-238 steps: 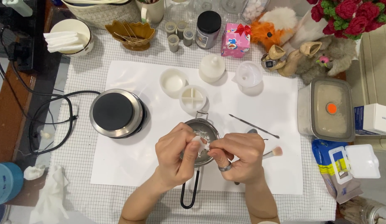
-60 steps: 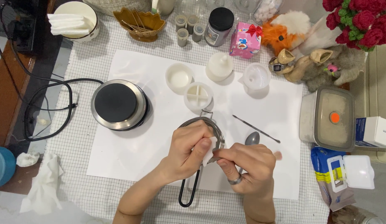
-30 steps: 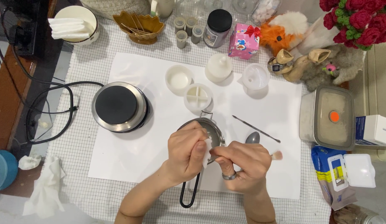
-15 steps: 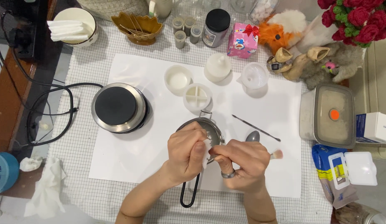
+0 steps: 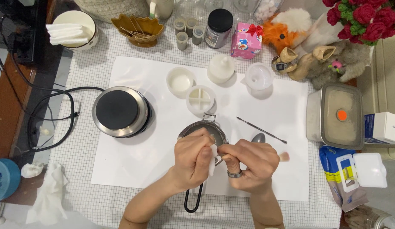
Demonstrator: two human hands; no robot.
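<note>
Left hand (image 5: 194, 160): curled over a small steel melting pot (image 5: 204, 129), fingers closed on a white, waxy, thin-edged chunk (image 5: 212, 154) pinched at the pot's near rim.

Right hand (image 5: 252, 163): closed, a plain metal ring on 1 finger, fingertips meeting the same white chunk from the right; the grip on it is narrow. What else the hand holds, if anything, cannot be told.

Melting pot: round, brushed steel, with a black wire loop handle (image 5: 192, 200) running toward the person. It sits at the near centre of a smooth white sheet (image 5: 142, 157) laid on a white cloth with a fine grid (image 5: 100, 203).

Nearby on the sheet:
- 1 round electric hot plate (image 5: 119, 111), steel rim, matte black top, left of the pot, apart from it.
- 2 round white moulds (image 5: 190, 90), 1 divided into 4 cells, just beyond the pot.
- 1 slim metal pick (image 5: 261, 129), 1 steel spoon (image 5: 258, 138) and 1 soft-bristled brush tip (image 5: 284, 156), just right of the right hand.

Right edge: 1 rectangular lidded container (image 5: 335, 115), translucent, with an orange dot.
</note>
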